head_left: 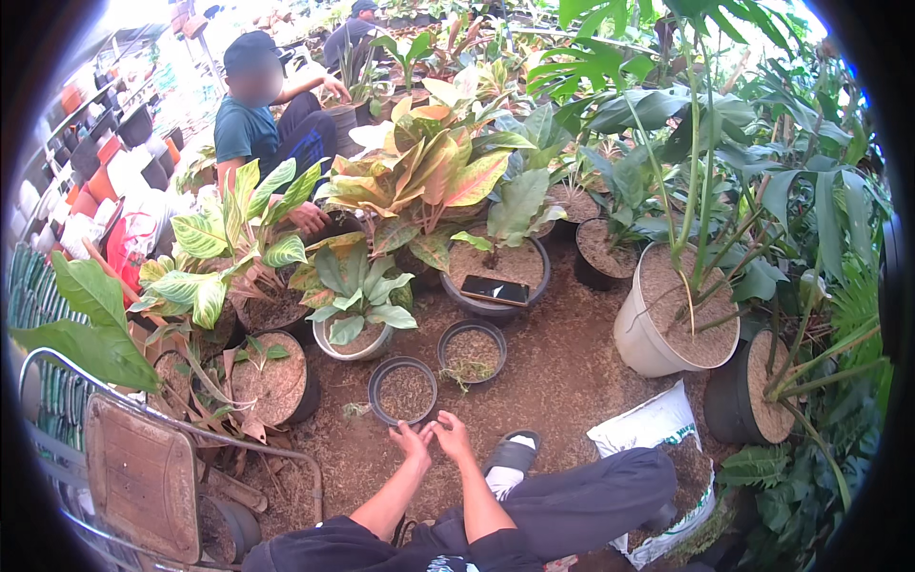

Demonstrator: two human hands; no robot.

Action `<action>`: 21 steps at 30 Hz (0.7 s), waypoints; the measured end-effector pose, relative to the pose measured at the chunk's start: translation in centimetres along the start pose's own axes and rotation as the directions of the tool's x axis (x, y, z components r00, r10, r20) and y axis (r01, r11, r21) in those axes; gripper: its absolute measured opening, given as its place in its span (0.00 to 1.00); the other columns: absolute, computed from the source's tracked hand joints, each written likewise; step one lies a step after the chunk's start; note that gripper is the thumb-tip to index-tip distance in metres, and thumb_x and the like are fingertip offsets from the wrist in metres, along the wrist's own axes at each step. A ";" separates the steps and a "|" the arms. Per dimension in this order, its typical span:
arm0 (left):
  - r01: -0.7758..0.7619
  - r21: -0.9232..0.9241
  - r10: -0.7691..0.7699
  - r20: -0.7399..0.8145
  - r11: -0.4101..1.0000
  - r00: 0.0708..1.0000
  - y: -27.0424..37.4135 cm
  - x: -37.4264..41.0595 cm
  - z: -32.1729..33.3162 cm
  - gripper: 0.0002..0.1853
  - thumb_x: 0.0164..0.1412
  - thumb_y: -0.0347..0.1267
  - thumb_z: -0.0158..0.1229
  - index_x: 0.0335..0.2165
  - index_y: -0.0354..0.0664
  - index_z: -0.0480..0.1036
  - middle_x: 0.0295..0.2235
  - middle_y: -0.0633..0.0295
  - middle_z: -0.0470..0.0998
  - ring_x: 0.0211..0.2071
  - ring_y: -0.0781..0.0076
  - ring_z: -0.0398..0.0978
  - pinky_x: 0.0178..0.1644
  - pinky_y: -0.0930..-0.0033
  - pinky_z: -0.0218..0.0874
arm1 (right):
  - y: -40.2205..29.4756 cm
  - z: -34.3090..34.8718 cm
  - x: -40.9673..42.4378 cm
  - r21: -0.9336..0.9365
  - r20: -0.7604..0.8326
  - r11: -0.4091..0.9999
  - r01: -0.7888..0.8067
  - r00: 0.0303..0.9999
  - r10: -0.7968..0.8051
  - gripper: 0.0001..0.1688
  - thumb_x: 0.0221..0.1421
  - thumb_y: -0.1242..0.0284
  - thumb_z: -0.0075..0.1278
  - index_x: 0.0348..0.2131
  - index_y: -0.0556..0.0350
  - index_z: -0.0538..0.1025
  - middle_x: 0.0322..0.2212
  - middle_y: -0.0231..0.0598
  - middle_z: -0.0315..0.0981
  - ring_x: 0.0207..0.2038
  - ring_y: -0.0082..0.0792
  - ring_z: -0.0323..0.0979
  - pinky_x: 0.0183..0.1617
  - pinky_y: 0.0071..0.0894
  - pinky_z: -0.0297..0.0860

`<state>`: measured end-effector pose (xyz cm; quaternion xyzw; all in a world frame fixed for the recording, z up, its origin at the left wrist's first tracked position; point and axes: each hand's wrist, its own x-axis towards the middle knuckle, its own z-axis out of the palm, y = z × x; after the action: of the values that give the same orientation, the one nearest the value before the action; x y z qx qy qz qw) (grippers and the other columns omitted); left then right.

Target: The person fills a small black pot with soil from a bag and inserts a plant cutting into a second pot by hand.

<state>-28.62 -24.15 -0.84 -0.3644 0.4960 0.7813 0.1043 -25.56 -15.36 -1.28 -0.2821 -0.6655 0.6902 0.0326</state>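
Observation:
My left hand (412,441) is beside the near rim of a small dark plastic pot (374,402), palm turned up and fingers apart. Close against it, my right hand (452,435) has its fingers spread towards the left one, and the fingertips nearly meet. I see nothing held in either hand. Brown, crumbly potting mix (406,393) fills the small pot. A similar dark pot (502,360) stands behind it to the right, with thin green sprigs (466,372) hanging over its near rim. Another small sprig (355,410) lies on the ground left of the near pot.
A smartphone (495,289) rests on the soil of a larger dark pot. A white pot (640,332) holds a tall monstera. An open white sack (647,422) of dark substrate is by my leg. A metal-framed chair (143,475) stands left. A person (246,136) sits among potted aglaonemas (422,168).

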 end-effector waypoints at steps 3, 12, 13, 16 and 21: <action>0.052 0.068 -0.053 0.014 0.996 0.999 -2.1 -1.8 0.6 0.33 0.70 0.48 0.35 0.64 0.55 0.33 0.56 0.43 0.63 0.46 0.53 0.74 0.44 0.57 0.70 | -2.2 -0.1 -0.8 0.052 -0.062 0.997 -0.052 0.997 0.055 0.26 0.54 0.70 0.57 0.51 0.63 0.71 0.47 0.50 0.74 0.47 0.35 0.74 0.49 0.32 0.70; -0.138 -0.017 0.129 0.479 0.990 0.868 0.9 -14.5 12.2 0.31 0.71 0.46 0.35 0.63 0.41 0.41 0.58 0.44 0.61 0.56 0.57 0.67 0.59 0.61 0.60 | -17.4 -9.4 -3.5 0.495 -0.332 0.828 0.263 0.938 -0.100 0.17 0.59 0.75 0.50 0.48 0.61 0.72 0.44 0.41 0.74 0.43 0.27 0.73 0.46 0.25 0.71; -0.188 0.009 0.153 0.536 0.982 0.830 1.1 -15.2 12.9 0.32 0.71 0.46 0.34 0.64 0.43 0.39 0.60 0.43 0.59 0.58 0.55 0.65 0.61 0.59 0.56 | -18.2 -11.0 -4.0 0.512 -0.389 0.782 0.356 0.907 -0.158 0.17 0.60 0.75 0.50 0.49 0.60 0.71 0.45 0.40 0.74 0.43 0.25 0.73 0.45 0.23 0.71; -0.259 0.058 0.155 0.670 0.964 0.726 2.7 -20.2 15.1 0.32 0.71 0.48 0.33 0.64 0.45 0.38 0.59 0.43 0.61 0.62 0.55 0.59 0.66 0.55 0.46 | -23.7 -15.8 -9.4 0.549 -0.479 0.670 0.501 0.845 -0.239 0.19 0.60 0.72 0.50 0.50 0.58 0.71 0.47 0.40 0.72 0.45 0.29 0.73 0.46 0.24 0.70; -0.233 0.069 0.061 0.860 0.970 0.507 0.7 -29.3 17.9 0.33 0.71 0.46 0.32 0.65 0.43 0.36 0.61 0.44 0.59 0.63 0.55 0.57 0.66 0.54 0.46 | -24.3 -27.6 -19.3 0.409 -0.671 0.493 0.768 0.619 -0.408 0.27 0.62 0.64 0.45 0.55 0.60 0.65 0.51 0.44 0.68 0.49 0.36 0.71 0.47 0.29 0.68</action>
<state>-16.44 -3.41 23.72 0.1188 0.4773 0.8180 0.2983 -5.44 4.07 29.42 -0.1589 -0.3960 0.7245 0.5413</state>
